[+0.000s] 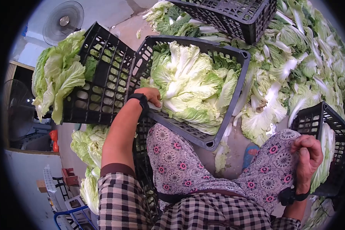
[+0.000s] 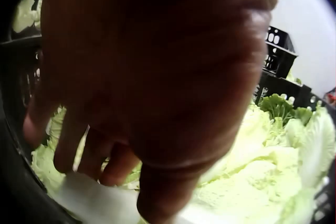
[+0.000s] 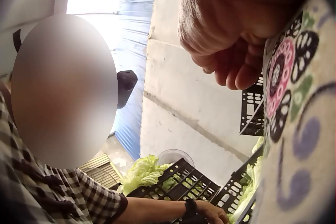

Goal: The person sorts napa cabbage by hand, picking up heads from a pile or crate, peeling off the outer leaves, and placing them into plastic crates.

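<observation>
My left hand (image 1: pixel 150 96) reaches over the near left corner of a black plastic crate (image 1: pixel 228 117) full of napa cabbage leaves. In the left wrist view its thumb and fingers pinch a white cabbage stem (image 2: pixel 97 198) low beside the crate's wall. Pale, ruffled napa cabbage (image 1: pixel 191 76) fills the middle of this crate, with greener leaves toward the back. Over the patterned trouser knee, my right hand (image 1: pixel 308 153) hangs loosely curled and holds nothing. Right of that hand, a long cabbage leaf (image 1: pixel 326 153) leans in another black crate (image 1: pixel 312 119).
A tilted black crate (image 1: pixel 103 73) with cabbage hanging over its side stands left of the full one. Another crate (image 1: pixel 234 15) sits at the back. Loose cabbage leaves (image 1: pixel 295 65) cover the floor on the right. A fan (image 1: pixel 63 23) stands at the far left.
</observation>
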`<state>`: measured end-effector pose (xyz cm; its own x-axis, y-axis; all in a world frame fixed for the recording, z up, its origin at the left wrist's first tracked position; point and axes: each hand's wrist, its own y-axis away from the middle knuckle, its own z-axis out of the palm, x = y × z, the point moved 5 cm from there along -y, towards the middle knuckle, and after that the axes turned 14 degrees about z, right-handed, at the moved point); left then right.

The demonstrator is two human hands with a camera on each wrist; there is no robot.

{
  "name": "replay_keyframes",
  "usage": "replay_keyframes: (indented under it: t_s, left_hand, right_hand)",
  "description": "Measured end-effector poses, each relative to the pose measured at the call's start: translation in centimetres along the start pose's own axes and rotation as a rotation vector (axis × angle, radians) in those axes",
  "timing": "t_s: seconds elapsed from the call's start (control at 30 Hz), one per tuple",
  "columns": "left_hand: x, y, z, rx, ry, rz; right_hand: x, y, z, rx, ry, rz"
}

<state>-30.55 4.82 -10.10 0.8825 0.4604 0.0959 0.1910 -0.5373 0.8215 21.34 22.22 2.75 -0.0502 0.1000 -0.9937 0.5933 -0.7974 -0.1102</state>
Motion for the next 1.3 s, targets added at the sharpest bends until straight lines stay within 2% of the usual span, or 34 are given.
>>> replay_keyframes:
  t_s: [0.1, 0.2, 0.33, 0.37, 0.47, 0.57, 0.77, 0.93, 0.97, 1.0, 1.03, 1.07, 1.13, 1.2, 1.3]
  left_hand:
    - [0.5, -1.1, -1.1, 0.066, -0.101, -0.003]
    - [0.1, -3.0, -1.3, 0.076, -0.178, -0.100]
    - [2.1, -4.4, -2.1, 0.070, -0.343, -0.066]
    - [2.9, -4.2, -2.3, 0.144, -0.324, -0.053]
    - [0.0, -7.2, -0.7, 0.271, -0.286, -0.058]
    - [1.1, -5.8, -1.0, 0.019, -0.112, -0.212]
    - [-0.6, -7.7, -0.3, 0.041, -0.173, -0.122]
    - [0.4, -7.4, -0.7, 0.051, -0.096, -0.036]
    - [-4.3, -11.0, 1.0, 0.074, -0.148, 0.058]
    - [-4.8, -11.5, 1.2, 0.072, -0.077, 0.039]
    - [-3.3, -10.3, 0.5, 0.071, -0.008, 0.019]
    - [-1.9, -9.5, -0.1, 0.043, 0.183, -0.117]
    - [-0.2, -7.9, -0.4, -0.051, 0.199, -0.126]
    - [0.1, -7.9, -0.5, -0.182, -0.157, 0.132]
    - [-1.2, -7.3, -0.5, -0.015, 0.356, -0.076]
  right_hand:
    - [0.1, -0.4, -0.1, 0.004, 0.012, 0.007]
    - [0.1, -0.5, -0.2, 0.015, 0.022, -0.003]
    - [0.1, -0.2, -0.9, 0.022, 0.059, -0.018]
    - [0.1, -0.1, -1.0, 0.035, 0.057, -0.016]
    - [0.2, -0.1, -1.1, 0.060, 0.060, -0.016]
    - [0.1, -0.2, -1.0, 0.060, 0.073, -0.018]
    - [0.1, -0.2, -1.1, 0.068, 0.070, -0.002]
    - [-0.1, 0.0, -1.0, 0.081, 0.110, -0.012]
    - [-0.1, 0.0, -1.0, 0.082, 0.110, -0.013]
    - [-0.1, 0.0, -1.0, 0.083, 0.111, -0.014]
    - [-0.1, 0.0, -0.9, 0.082, 0.112, -0.015]
    - [-0.1, -0.1, -0.8, 0.079, 0.109, -0.013]
    - [-0.2, -0.3, -0.4, 0.066, 0.099, -0.014]
    - [-0.2, -0.7, 0.1, 0.057, 0.102, -0.017]
    - [-0.3, -0.8, 0.5, 0.044, 0.107, -0.009]
